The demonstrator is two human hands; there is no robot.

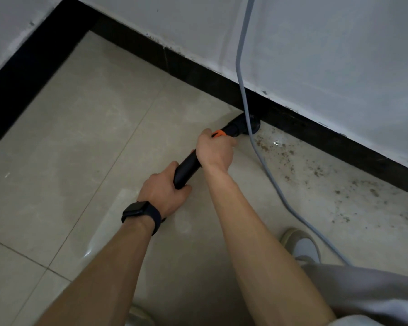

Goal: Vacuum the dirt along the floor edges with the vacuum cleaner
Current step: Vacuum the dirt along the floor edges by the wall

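Head view: your left hand (164,188) and right hand (216,149) clench the rigid, light-looking vacuum wand (187,169); grip mid-tube

Black vacuum cleaner (189,169) nozzle meets baseboard beside scattered brown dirt (292,161).

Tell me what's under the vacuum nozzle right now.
The nozzle sits on the floor tile against the black baseboard. Whatever lies beneath it is covered. Brown dirt shows just to its right, and the grey cable crosses over it.
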